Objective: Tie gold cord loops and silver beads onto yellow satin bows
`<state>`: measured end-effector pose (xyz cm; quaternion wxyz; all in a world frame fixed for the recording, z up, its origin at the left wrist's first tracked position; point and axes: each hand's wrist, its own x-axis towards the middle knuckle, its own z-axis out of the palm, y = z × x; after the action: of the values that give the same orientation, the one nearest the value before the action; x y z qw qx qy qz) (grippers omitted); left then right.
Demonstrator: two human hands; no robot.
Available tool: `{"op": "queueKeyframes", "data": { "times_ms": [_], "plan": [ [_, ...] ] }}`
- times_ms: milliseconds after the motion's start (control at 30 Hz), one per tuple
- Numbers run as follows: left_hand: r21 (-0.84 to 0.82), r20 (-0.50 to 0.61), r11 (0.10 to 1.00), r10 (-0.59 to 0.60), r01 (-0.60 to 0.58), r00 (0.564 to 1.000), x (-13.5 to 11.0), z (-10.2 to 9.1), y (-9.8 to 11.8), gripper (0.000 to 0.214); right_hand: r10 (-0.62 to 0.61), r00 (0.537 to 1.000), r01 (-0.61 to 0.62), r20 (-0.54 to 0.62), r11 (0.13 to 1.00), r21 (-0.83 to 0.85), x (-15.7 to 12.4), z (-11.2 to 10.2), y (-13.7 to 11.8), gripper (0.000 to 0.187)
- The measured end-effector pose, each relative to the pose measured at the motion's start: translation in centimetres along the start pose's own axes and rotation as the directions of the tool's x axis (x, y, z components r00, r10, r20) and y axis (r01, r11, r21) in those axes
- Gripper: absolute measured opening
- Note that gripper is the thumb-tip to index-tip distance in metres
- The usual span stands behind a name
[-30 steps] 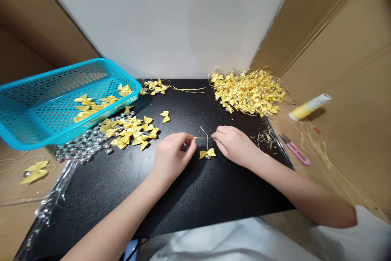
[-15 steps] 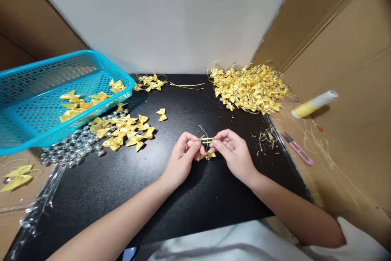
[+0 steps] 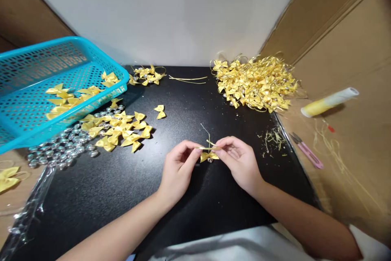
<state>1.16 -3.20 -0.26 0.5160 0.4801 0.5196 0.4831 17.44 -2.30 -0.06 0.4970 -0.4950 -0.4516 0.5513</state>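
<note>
My left hand (image 3: 182,167) and my right hand (image 3: 238,161) face each other over the black table, thumbs against fingertips. Between them a thin gold cord (image 3: 207,148) is stretched level, one end pinched in each hand. A thin upright strand crosses it and its loose tip points up and away. Just below the cord lies a yellow ribbon bow (image 3: 205,156) with a small silver bell (image 3: 210,160) at its middle. My fingers partly hide the bow and the knot area, so how cord and bow join cannot be made out.
A blue plastic basket (image 3: 120,86) holding yellow bows stands left, beside loose silver bells (image 3: 71,145) and a heap of bows (image 3: 124,128). A large pile of corded bows (image 3: 256,84) lies back right. Pink-handled snips (image 3: 310,155), thread scraps (image 3: 275,139) and a yellow-white tube (image 3: 330,102) are at right.
My hands have lowered slightly and the cord, seen before as two parallel strands, now looks drawn nearly together. More of the bow below shows. The camera view has shifted a little.
</note>
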Motion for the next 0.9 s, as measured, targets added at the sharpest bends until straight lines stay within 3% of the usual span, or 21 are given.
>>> {"op": "queueKeyframes", "data": {
  "times_ms": [67, 167, 367, 600, 900],
  "plan": [
    [0.062, -0.071, 0.998, 0.022, -0.018, 0.997, 0.1, -0.1, 0.1, 0.013, 0.022, 1.000, -0.022, 0.000, 1.000, 0.016, -0.1, 0.1, 0.0, 0.016],
    [0.030, -0.114, 0.998, -0.051, 0.055, 0.992, 0.2, 0.0, 0.1, 0.012, 0.075, 0.997, -0.074, -0.021, 0.995, 0.065, -0.2, 0.4, 0.0, 0.017],
    [-0.165, -0.067, 0.983, -0.092, 0.080, 0.993, 0.0, 0.5, 0.1, 0.015, 0.153, 0.986, -0.133, -0.070, 0.964, 0.228, -0.2, 0.5, 0.2, 0.022],
    [-0.077, -0.104, 0.996, 0.041, -0.049, 0.994, -0.6, 0.8, -0.5, 0.011, 0.142, 0.987, -0.111, -0.077, 0.942, 0.316, -0.3, 0.6, 0.4, 0.024],
    [-0.011, -0.169, 0.982, 0.182, -0.186, 0.969, -0.6, 1.0, -0.6, 0.015, 0.100, 0.990, -0.070, -0.100, 0.963, 0.261, -0.7, 1.0, 0.7, 0.026]
  ]
}}
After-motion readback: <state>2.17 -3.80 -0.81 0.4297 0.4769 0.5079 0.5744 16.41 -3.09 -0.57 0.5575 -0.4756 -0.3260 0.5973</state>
